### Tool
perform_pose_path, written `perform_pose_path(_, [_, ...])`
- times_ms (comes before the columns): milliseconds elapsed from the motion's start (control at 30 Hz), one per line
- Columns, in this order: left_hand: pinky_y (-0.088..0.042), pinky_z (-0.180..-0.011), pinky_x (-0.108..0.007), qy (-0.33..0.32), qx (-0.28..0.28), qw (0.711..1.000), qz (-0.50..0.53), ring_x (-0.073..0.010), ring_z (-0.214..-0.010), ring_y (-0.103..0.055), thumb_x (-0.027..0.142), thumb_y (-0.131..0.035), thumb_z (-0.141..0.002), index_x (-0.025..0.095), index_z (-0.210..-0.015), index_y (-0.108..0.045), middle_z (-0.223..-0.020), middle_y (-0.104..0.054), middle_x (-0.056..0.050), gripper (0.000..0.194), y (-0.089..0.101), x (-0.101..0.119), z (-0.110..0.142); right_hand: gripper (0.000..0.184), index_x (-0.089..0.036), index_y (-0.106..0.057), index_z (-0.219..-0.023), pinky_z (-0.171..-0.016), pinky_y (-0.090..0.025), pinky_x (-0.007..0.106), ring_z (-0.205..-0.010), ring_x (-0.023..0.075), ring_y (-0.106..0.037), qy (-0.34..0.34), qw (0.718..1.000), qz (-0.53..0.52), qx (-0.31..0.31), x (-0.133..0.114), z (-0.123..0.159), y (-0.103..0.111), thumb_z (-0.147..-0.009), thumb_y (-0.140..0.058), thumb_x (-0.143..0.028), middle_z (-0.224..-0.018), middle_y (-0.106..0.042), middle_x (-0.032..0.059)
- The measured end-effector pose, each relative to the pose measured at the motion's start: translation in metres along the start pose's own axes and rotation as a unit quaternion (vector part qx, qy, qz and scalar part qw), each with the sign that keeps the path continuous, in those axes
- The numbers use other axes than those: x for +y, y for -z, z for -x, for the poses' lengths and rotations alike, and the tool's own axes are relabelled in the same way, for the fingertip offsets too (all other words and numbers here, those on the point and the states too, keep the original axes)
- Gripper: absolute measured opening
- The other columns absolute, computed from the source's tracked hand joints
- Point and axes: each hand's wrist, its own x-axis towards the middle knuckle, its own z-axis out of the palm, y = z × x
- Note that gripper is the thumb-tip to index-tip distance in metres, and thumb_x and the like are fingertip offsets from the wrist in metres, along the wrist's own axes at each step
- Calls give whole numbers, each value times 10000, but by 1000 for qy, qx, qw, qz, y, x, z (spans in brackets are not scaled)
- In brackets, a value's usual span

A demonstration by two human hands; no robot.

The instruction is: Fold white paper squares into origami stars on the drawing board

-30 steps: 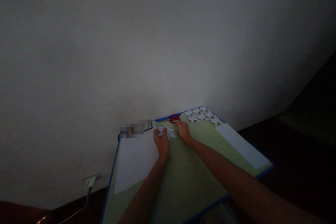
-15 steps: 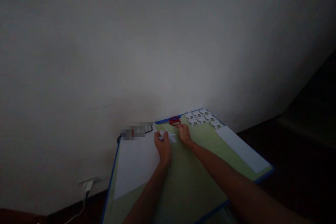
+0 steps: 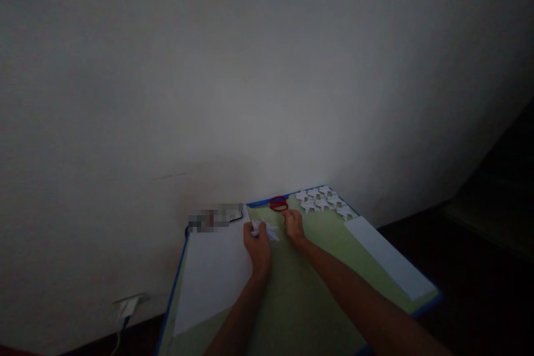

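My left hand (image 3: 257, 245) is closed on a white folded-paper star (image 3: 269, 231), whose points stick out to the right of the thumb. Just right of it, my right hand (image 3: 294, 225) is closed with the fingers curled. Its fingertips are close to the handles of the red scissors (image 3: 278, 204) by the board's far edge; whether they touch is not clear. What the right fingers hold, if anything, is too small to make out. Several similar white folded-paper stars (image 3: 321, 200) lie in rows at the far right corner.
The green tabletop (image 3: 308, 300) has a blue edge and stands against a grey wall (image 3: 267, 94). A large white sheet (image 3: 212, 278) lies on the left, with a blurred-out object (image 3: 214, 218) at its far end. Another white paper (image 3: 387, 256) lies along the right edge. A plug (image 3: 129, 306) sits in the wall.
The camera view has shifted slightly, so the table and hands sit lower in the picture. Both hands keep nearly the same places and the left still holds the paper star.
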Motion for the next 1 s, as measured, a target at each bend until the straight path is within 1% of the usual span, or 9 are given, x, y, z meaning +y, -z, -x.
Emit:
perform_pose_path(167, [-438, -613, -268, 3, 1, 1000, -4, -155, -627, -537, 395, -624, -770, 205, -817, -524, -711, -547, 38, 220, 1, 2, 0, 311, -225, -573, -510, -631, -425, 291, -681, 213, -560, 2, 1000, -2, 9, -6, 2, 0, -781, -499, -360, -525, -575, 19])
perform_pose_path(300, [-430, -609, -262, -7, -2, 1000, -11, -151, -621, -523, 411, -615, -781, 209, -798, -511, -696, -530, 43, 227, 3, 3, 0, 303, -224, -588, -530, -647, -434, 300, -708, 224, -578, 6, 1000, -4, 11, -11, 5, 2, -784, -507, -367, -546, -594, 28])
perform_pose_path(500, [-438, -616, -272, -9, 2, 1000, -23, -161, -627, -534, 409, -624, -783, 211, -791, -511, -689, -534, 44, 229, 4, 5, -1, 327, -254, -543, -487, -614, -435, 311, -675, 230, -574, 10, 1000, -7, 2, -17, 7, 3, -781, -518, -396, -512, -577, 25])
perform_pose_path(667, [-443, -616, -275, -3, 2, 1000, -11, -161, -626, -532, 429, -644, -772, 211, -789, -517, -683, -525, 44, 252, 5, 0, -3, 352, -253, -516, -492, -586, -421, 316, -649, 233, -556, 18, 1000, -15, -2, -18, 8, 4, -776, -521, -460, -500, -549, 31])
perform_pose_path(767, [-469, -623, -298, 23, -22, 999, 11, -182, -641, -571, 467, -649, -765, 205, -822, -537, -709, -585, 18, 290, 3, -4, -7, 373, -261, -483, -498, -553, -391, 312, -605, 221, -510, 31, 999, -26, -15, -18, 11, 4, -763, -523, -521, -488, -507, 11])
perform_pose_path(800, [-476, -625, -305, 31, -43, 998, 20, -190, -652, -588, 475, -653, -764, 204, -835, -542, -727, -607, 7, 301, 3, -5, -8, 379, -264, -470, -501, -548, -381, 312, -593, 215, -490, 37, 999, -30, -20, -18, 13, 4, -759, -522, -536, -494, -498, 5])
perform_pose_path(900, [-483, -619, -309, 36, -65, 997, 21, -205, -672, -606, 495, -671, -743, 202, -818, -544, -738, -628, -15, 328, 1, -7, -8, 372, -257, -459, -531, -553, -371, 309, -574, 193, -442, 53, 997, -49, -40, -14, 18, 6, -751, -523, -550, -538, -484, -9])
perform_pose_path(967, [-477, -591, -309, 44, -82, 995, 25, -205, -645, -601, 518, -662, -752, 202, -831, -554, -746, -639, -24, 344, 0, -8, -7, 375, -256, -451, -574, -556, -372, 304, -578, 186, -429, 56, 996, -65, -39, -7, 22, 9, -786, -502, -561, -568, -460, -20])
perform_pose_path(1000, [-479, -596, -308, 37, -92, 995, 25, -204, -652, -600, 520, -668, -753, 200, -823, -561, -751, -641, -29, 345, -1, -9, -6, 376, -257, -444, -592, -557, -375, 298, -586, 185, -427, 56, 995, -75, -20, -4, 24, 11, -808, -501, -559, -580, -446, -25])
